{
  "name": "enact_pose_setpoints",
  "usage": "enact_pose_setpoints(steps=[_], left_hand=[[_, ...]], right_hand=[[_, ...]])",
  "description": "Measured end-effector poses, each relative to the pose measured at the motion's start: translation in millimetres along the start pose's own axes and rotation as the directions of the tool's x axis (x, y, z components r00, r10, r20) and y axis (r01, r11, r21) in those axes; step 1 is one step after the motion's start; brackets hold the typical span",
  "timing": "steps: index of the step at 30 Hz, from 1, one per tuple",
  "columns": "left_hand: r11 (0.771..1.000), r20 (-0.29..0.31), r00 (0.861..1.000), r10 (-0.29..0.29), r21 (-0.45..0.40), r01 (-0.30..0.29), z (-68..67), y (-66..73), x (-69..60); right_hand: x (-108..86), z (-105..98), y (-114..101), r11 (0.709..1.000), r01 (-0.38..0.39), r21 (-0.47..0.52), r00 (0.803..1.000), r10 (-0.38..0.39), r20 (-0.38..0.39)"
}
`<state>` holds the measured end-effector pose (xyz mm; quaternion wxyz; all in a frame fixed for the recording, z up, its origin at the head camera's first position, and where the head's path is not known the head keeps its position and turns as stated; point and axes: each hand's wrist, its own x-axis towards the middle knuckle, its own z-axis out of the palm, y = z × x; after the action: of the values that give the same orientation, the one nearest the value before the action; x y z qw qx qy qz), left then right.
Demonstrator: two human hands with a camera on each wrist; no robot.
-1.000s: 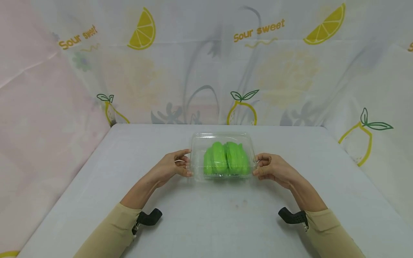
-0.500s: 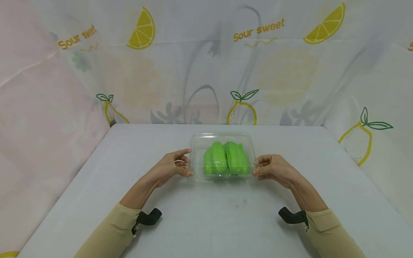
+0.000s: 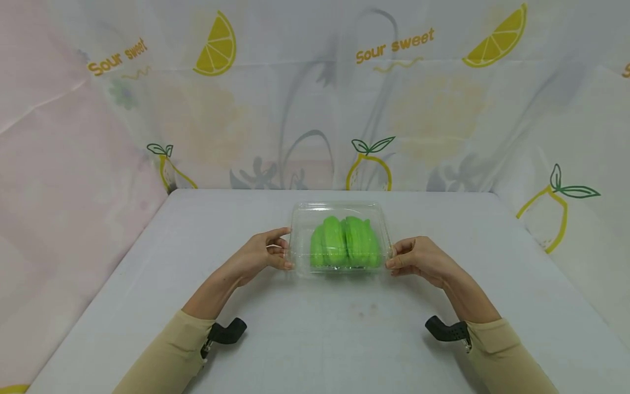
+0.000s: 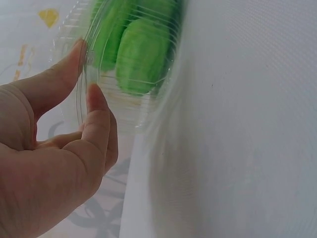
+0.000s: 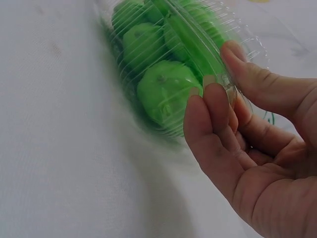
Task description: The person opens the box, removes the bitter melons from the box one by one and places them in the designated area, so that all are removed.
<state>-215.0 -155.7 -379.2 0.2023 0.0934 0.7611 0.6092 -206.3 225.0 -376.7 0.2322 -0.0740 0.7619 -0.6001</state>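
Note:
A clear plastic clamshell box (image 3: 300, 221) sits toward the back middle of the table, its lid down. Several bright green, ribbed, oblong pieces (image 3: 363, 241) lie inside, seen through the plastic; their exact kind I cannot tell. My left hand (image 3: 261, 253) pinches the box's left rim between thumb and fingers, and the left wrist view shows the fingertips (image 4: 95, 96) at the seam of lid and base. On the opposite side my right hand (image 3: 423, 260) pinches the right rim; in the right wrist view its thumb (image 5: 235, 54) lies on the lid's edge.
A white cloth covers the table (image 3: 334, 339), with small faint reddish marks in front of the box. Behind hangs a printed curtain (image 3: 275, 109) with lemons. Black wrist devices (image 3: 228, 331) stick out from both sleeves over the table.
The right hand's fingers shift very slightly at the box's rim. Otherwise the box and both hands stay where they were.

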Motion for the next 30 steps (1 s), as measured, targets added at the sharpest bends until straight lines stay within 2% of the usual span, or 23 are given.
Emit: enact_pose_setpoints(steps=[15,25,30], left_hand=[[1.000,-0.018,1.000,-0.009,0.030,0.010,-1.6,-0.9,1.3],[1.000,-0.008,1.000,-0.010,0.022,0.010,-2.7,-1.3,0.1],[1.000,-0.019,0.999,-0.027,0.014,0.027,-2.5,-2.1,1.1]], right_hand=[[-0.2,0.9,-1.1,1.000,-0.005,-0.001,1.000,0.005,-0.015],[-1.1,-0.8,-1.0,1.000,0.014,0.009,0.999,-0.014,0.038],[-0.8,-0.5,-0.8,1.000,0.009,0.013,0.999,-0.010,0.036]])
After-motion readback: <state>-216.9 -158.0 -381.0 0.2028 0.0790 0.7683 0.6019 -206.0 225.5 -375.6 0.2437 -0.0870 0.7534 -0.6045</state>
